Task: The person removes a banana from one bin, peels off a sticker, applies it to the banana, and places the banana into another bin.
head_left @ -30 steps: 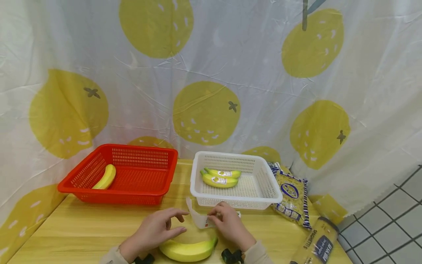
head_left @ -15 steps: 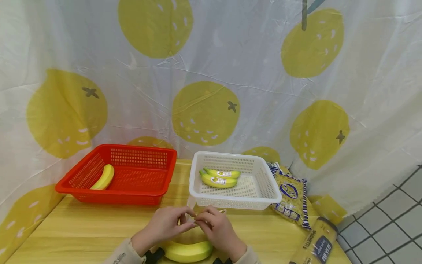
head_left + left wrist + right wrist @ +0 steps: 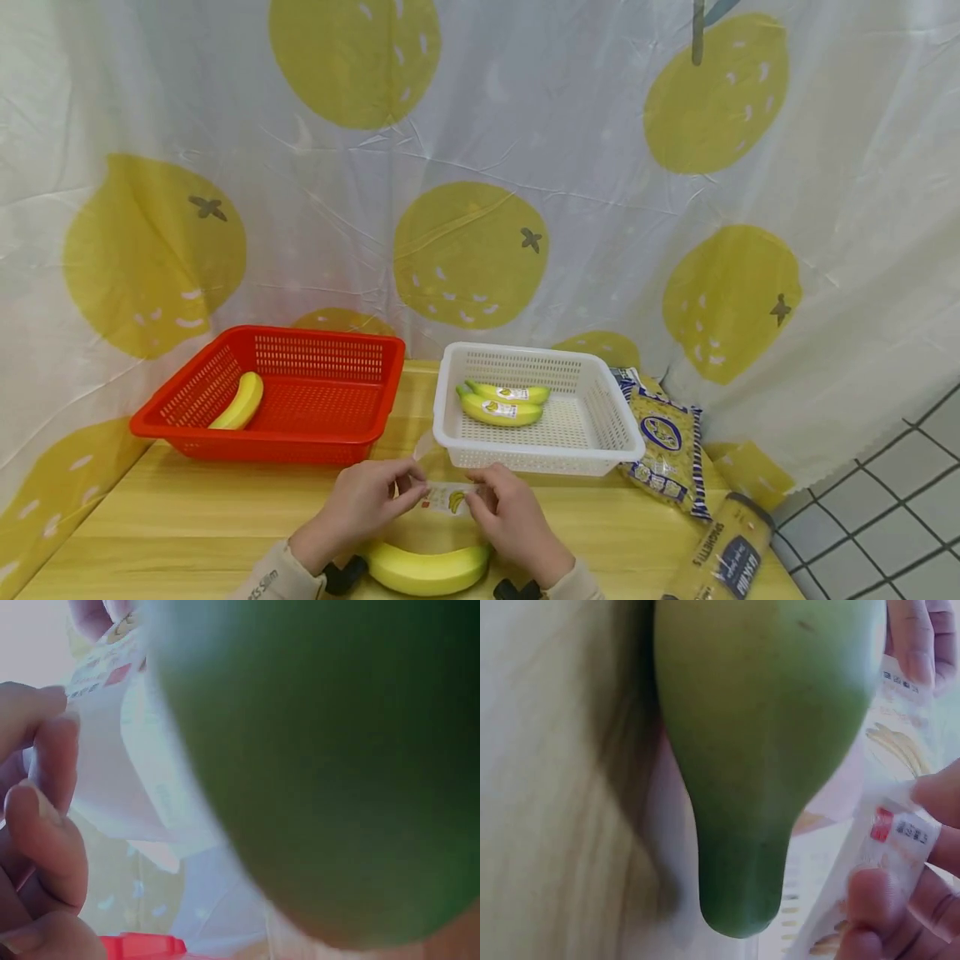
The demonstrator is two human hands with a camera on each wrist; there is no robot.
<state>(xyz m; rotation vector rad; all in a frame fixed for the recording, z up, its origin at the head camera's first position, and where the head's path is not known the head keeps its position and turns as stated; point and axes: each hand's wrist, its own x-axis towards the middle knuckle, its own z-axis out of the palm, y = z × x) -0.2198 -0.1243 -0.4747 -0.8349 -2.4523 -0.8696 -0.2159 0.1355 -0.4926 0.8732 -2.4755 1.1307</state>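
Note:
Between both hands a strip of banana stickers (image 3: 447,498) is stretched, white with a printed banana picture and a small red mark. My left hand (image 3: 369,502) pinches its left end, and the thumb and fingers of my right hand (image 3: 513,515) pinch the right end. In the right wrist view more of the strip (image 3: 904,832) hangs past the right fingers. Just in front of the hands lies a yellow banana (image 3: 426,573) with no sticker showing on its upper side. Its green end (image 3: 322,765) fills much of the left wrist view, and its stem (image 3: 742,885) crosses the right wrist view.
Behind on the left stands a red basket (image 3: 273,450) with one banana (image 3: 242,402) inside. A white basket (image 3: 540,460) holds two stickered bananas (image 3: 501,410). To the right lie a pasta bag (image 3: 663,450) and a spaghetti container (image 3: 723,546). A lemon-print curtain (image 3: 592,250) hangs behind.
The left hand, apart from the strip a second ago, came to it and met the right fingers. Now the hands are drawn slightly apart with the strip spread flat between them.

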